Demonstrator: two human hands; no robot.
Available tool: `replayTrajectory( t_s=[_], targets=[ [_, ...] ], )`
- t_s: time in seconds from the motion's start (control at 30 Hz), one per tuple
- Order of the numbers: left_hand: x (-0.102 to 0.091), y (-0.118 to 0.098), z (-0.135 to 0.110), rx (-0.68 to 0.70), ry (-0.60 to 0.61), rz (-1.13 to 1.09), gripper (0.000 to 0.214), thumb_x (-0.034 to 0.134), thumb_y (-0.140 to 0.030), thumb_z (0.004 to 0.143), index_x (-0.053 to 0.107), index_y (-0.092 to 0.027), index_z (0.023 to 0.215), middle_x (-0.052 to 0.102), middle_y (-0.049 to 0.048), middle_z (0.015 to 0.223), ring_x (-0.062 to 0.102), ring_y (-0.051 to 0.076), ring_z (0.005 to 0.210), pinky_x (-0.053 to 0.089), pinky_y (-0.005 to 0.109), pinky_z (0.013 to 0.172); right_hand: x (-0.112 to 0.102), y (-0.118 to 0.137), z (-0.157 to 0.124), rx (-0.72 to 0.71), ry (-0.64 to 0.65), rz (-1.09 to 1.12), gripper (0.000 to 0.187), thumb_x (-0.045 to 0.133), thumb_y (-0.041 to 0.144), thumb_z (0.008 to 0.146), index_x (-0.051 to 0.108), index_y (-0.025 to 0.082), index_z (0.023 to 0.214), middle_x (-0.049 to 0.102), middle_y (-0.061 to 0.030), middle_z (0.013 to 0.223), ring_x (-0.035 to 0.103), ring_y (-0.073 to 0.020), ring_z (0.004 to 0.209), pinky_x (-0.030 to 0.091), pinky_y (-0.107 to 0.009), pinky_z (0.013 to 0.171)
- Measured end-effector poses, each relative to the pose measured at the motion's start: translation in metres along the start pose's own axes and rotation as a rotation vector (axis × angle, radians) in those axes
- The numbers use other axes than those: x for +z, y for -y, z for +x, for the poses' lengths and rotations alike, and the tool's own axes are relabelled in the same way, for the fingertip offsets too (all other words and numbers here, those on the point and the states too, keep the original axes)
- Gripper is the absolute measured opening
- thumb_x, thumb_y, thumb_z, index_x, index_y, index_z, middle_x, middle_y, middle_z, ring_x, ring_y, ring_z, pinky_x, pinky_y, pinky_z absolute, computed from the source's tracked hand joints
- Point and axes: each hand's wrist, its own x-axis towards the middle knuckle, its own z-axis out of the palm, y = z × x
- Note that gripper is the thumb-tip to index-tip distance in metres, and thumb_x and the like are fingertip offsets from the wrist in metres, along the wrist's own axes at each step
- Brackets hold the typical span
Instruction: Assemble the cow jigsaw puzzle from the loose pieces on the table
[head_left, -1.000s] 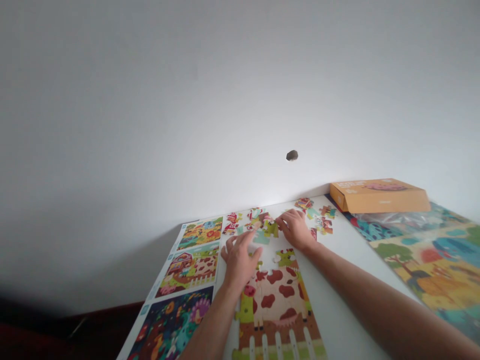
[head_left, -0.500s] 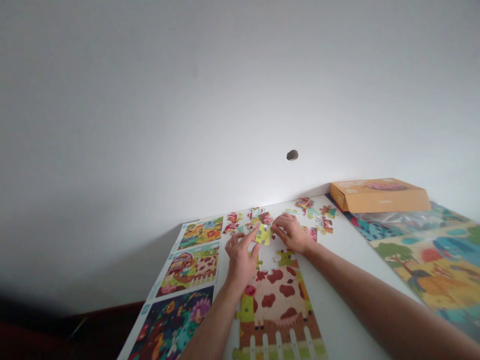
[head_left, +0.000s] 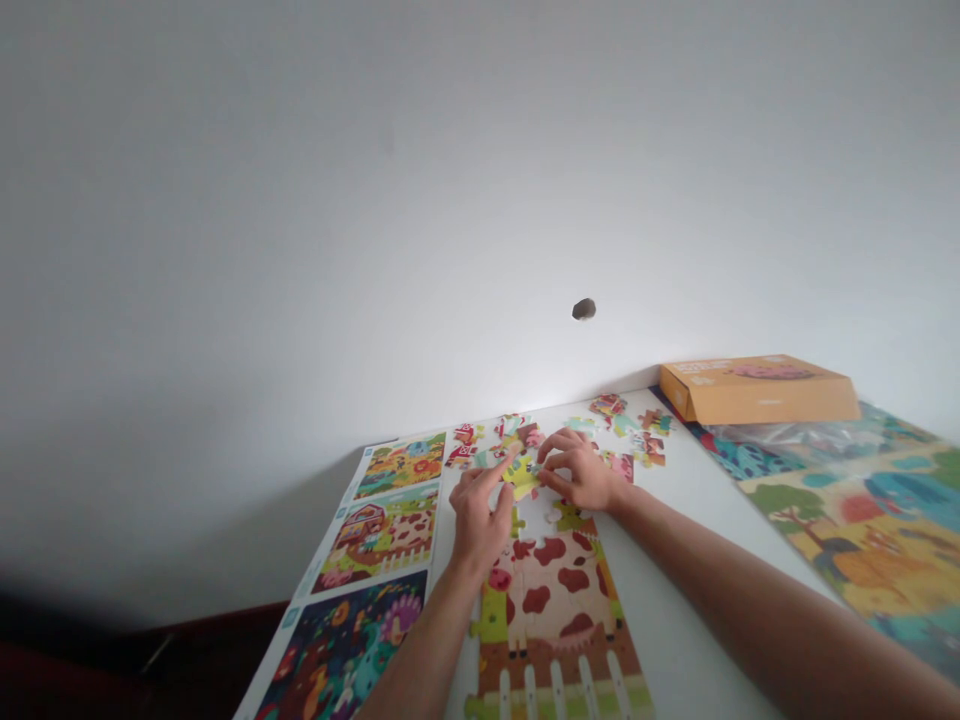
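A yellow-green puzzle piece (head_left: 521,478) is between my two hands, just above the gap at the top of the partly joined cow puzzle (head_left: 555,590). My left hand (head_left: 480,505) has its index finger stretched along the piece's upper left edge and its thumb lower down, gripping that side. On the other side, the bent fingers of my right hand (head_left: 576,470) pinch the right edge. Below the right hand, another green piece (head_left: 571,517) sits at the cow puzzle's upper right. The exact fingertip contacts are small and partly hidden.
Loose puzzle pieces (head_left: 609,405) lie along the table's back edge by the wall. A sheet of printed pictures (head_left: 386,535) lies left. An orange box (head_left: 761,395), a clear plastic bag (head_left: 787,440) and an animal picture (head_left: 862,540) are right. The white wall has a hole (head_left: 583,309).
The yellow-green piece has turned and come slightly nearer the cow puzzle. My right hand has shifted a little left and down with it; my left index finger now reaches further over its upper edge.
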Motion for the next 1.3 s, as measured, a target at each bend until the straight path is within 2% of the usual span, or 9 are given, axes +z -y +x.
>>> replayTrajectory(
  t_s=[0.17, 0.27, 0.33, 0.43, 0.5, 0.67, 0.87, 1.07, 1.3],
  targets=[
    [0.004, 0.007, -0.001, 0.009, -0.030, -0.030, 0.034, 0.050, -0.026, 0.091, 0.070, -0.024, 0.119, 0.074, 0.0060, 0.103, 0.065, 0.022, 0.096, 0.052, 0.037, 0.092, 0.000, -0.001, 0.000, -0.032, 0.013, -0.041, 0.025, 0.060, 0.037, 0.092, 0.071, 0.022, 0.077, 0.068, -0.0040, 0.108, 0.052, -0.0223, 0.105, 0.034, -0.043, 0.098],
    [0.006, 0.012, -0.002, -0.027, -0.029, -0.078, 0.031, 0.052, -0.026, 0.091, 0.069, -0.023, 0.117, 0.073, 0.0060, 0.104, 0.067, 0.020, 0.094, 0.053, 0.035, 0.091, -0.009, 0.003, 0.000, -0.005, 0.008, -0.094, 0.023, 0.060, 0.040, 0.092, 0.072, 0.023, 0.082, 0.068, -0.0040, 0.108, 0.053, -0.0230, 0.106, 0.032, -0.044, 0.100],
    [0.006, 0.014, -0.002, -0.046, -0.016, -0.112, 0.027, 0.052, -0.027, 0.091, 0.069, -0.023, 0.111, 0.073, 0.0059, 0.105, 0.068, 0.020, 0.094, 0.054, 0.035, 0.091, -0.018, 0.010, -0.001, 0.033, -0.002, -0.130, 0.019, 0.062, 0.040, 0.090, 0.071, 0.025, 0.097, 0.069, -0.0046, 0.111, 0.053, -0.0243, 0.108, 0.031, -0.045, 0.102],
    [0.005, 0.011, -0.003, -0.066, 0.000, -0.154, 0.023, 0.054, -0.028, 0.089, 0.069, -0.021, 0.106, 0.073, 0.0063, 0.104, 0.070, 0.020, 0.094, 0.054, 0.035, 0.092, -0.028, 0.024, -0.010, 0.025, 0.021, -0.149, 0.045, 0.065, 0.036, 0.086, 0.058, 0.027, 0.130, 0.064, -0.0058, 0.128, 0.051, -0.0262, 0.115, 0.029, -0.046, 0.104],
    [0.004, 0.007, -0.003, -0.076, 0.023, -0.180, 0.022, 0.055, -0.029, 0.088, 0.069, -0.021, 0.102, 0.073, 0.0063, 0.103, 0.071, 0.020, 0.093, 0.054, 0.036, 0.093, -0.028, 0.031, -0.021, -0.001, 0.058, -0.142, 0.056, 0.065, 0.036, 0.085, 0.050, 0.028, 0.139, 0.060, -0.0061, 0.135, 0.050, -0.0270, 0.118, 0.029, -0.046, 0.105],
    [0.002, 0.000, -0.004, -0.115, 0.102, -0.234, 0.019, 0.058, -0.029, 0.084, 0.069, -0.020, 0.097, 0.075, 0.0054, 0.098, 0.072, 0.021, 0.093, 0.055, 0.036, 0.093, -0.012, 0.032, -0.042, 0.020, 0.031, -0.129, 0.042, 0.062, 0.040, 0.090, 0.058, 0.028, 0.131, 0.061, -0.0059, 0.134, 0.049, -0.0279, 0.119, 0.029, -0.046, 0.106],
    [0.002, 0.003, -0.003, -0.132, 0.129, -0.300, 0.018, 0.059, -0.029, 0.082, 0.069, -0.018, 0.092, 0.075, 0.0060, 0.096, 0.073, 0.021, 0.089, 0.056, 0.033, 0.088, -0.013, 0.028, -0.035, -0.015, 0.057, -0.102, 0.034, 0.065, 0.044, 0.089, 0.066, 0.028, 0.119, 0.068, -0.0046, 0.123, 0.054, -0.0257, 0.110, 0.031, -0.046, 0.104],
    [-0.001, -0.004, -0.003, -0.141, 0.162, -0.126, 0.015, 0.060, -0.023, 0.081, 0.073, -0.022, 0.088, 0.076, 0.0030, 0.089, 0.070, 0.023, 0.096, 0.050, 0.038, 0.093, -0.018, 0.031, -0.037, -0.023, 0.100, -0.059, 0.033, 0.065, 0.050, 0.088, 0.070, 0.032, 0.116, 0.071, -0.0031, 0.116, 0.055, -0.0251, 0.106, 0.033, -0.045, 0.101],
    [-0.006, -0.016, -0.002, -0.173, 0.259, 0.075, 0.014, 0.063, -0.021, 0.080, 0.075, -0.025, 0.087, 0.076, 0.0017, 0.087, 0.064, 0.026, 0.101, 0.038, 0.046, 0.099, -0.011, 0.025, -0.041, -0.036, 0.129, -0.052, 0.025, 0.069, 0.044, 0.086, 0.074, 0.033, 0.108, 0.072, -0.0025, 0.112, 0.054, -0.0249, 0.106, 0.033, -0.045, 0.099]
  ],
)
